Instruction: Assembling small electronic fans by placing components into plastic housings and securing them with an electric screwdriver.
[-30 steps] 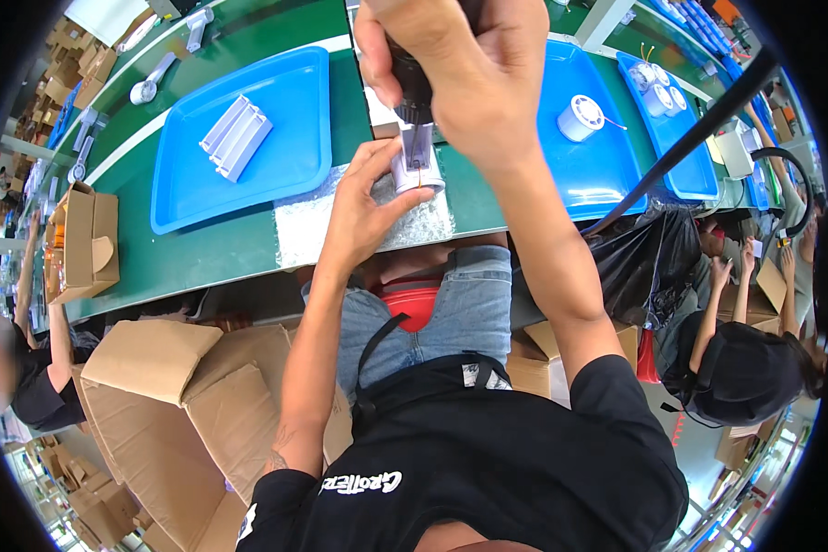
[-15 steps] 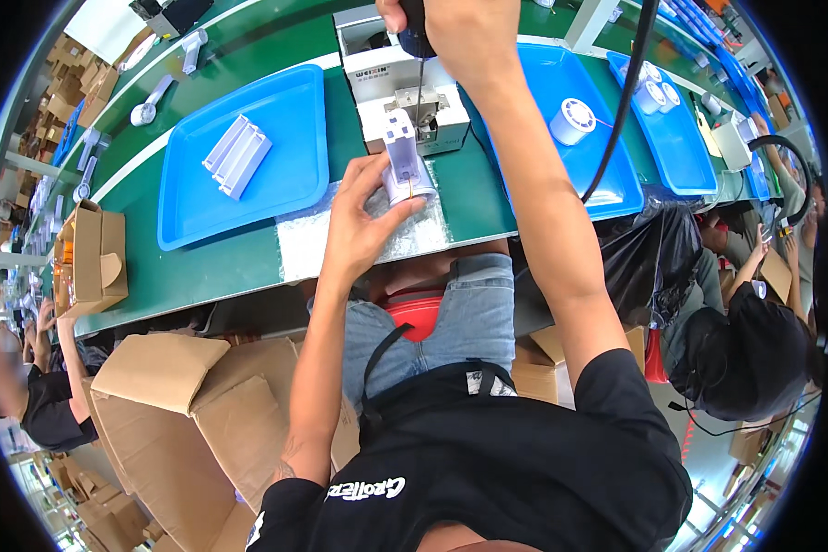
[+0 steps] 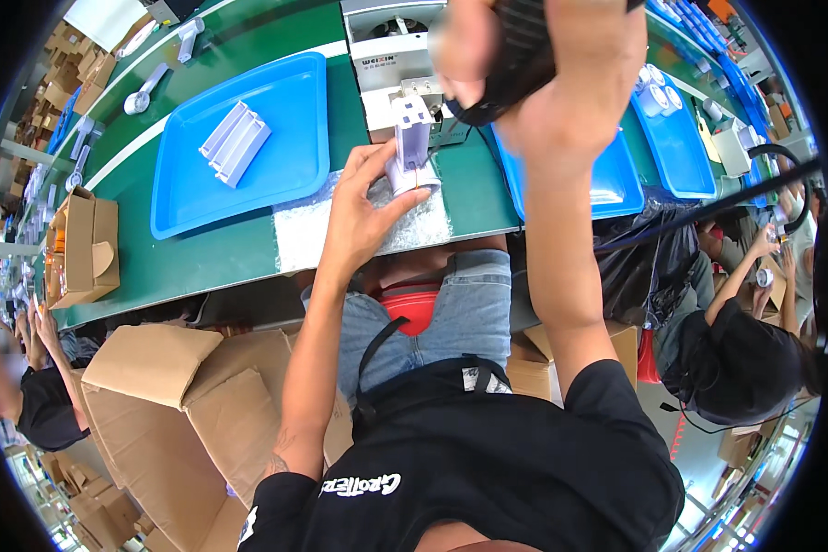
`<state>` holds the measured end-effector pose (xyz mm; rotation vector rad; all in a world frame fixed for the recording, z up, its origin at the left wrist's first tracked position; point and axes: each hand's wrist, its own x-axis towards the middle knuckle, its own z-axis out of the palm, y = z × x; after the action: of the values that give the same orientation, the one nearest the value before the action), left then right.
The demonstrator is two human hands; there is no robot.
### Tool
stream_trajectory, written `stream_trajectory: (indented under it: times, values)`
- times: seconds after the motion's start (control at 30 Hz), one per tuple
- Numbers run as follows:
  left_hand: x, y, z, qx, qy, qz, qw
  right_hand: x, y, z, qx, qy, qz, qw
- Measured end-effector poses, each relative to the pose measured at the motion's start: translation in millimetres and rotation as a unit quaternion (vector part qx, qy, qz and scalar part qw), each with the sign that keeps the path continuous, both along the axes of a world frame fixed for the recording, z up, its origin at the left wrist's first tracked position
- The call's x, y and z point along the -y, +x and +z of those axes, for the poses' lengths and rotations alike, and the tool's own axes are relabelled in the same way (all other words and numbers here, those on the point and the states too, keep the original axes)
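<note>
My left hand [image 3: 363, 213] grips a small white plastic part [image 3: 410, 147] and holds it upright over a sheet of bubble wrap [image 3: 377, 230] on the green bench [image 3: 212, 262]. My right hand [image 3: 552, 64] is raised close to the camera and is closed around a black powered screwdriver [image 3: 515, 55], whose lower end hangs just above and right of the white part. A black cable [image 3: 708, 207] runs from the tool to the right.
A blue tray [image 3: 285, 175] with white parts [image 3: 236, 140] lies to the left. Another blue tray [image 3: 616, 184] sits right of the part, a third [image 3: 681, 147] farther right. A grey machine box [image 3: 386, 64] stands behind. Cardboard boxes [image 3: 193, 405] sit below the bench. People work at both sides.
My right hand with the screwdriver has risen up and away from the white part, closer to the camera. My left hand keeps its hold on the part over the bubble wrap.
</note>
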<state>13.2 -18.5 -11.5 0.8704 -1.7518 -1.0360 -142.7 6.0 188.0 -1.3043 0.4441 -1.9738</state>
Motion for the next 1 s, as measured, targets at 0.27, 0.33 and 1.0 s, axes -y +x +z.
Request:
stream_trajectory:
  times: [0.27,0.33,1.0]
  values:
    - [-2,-2,2,-0.011,0.034,0.000,0.999,8,7,-21,-0.078,-0.015,-0.055,0.995]
    - [-2,-2,2,-0.018,0.035,0.000,0.999,10,7,-26,-0.069,-0.007,-0.055,0.996]
    - [-5,3,4,0.012,-0.028,0.008,1.000,24,6,-26,-0.181,-0.088,-0.083,0.976]
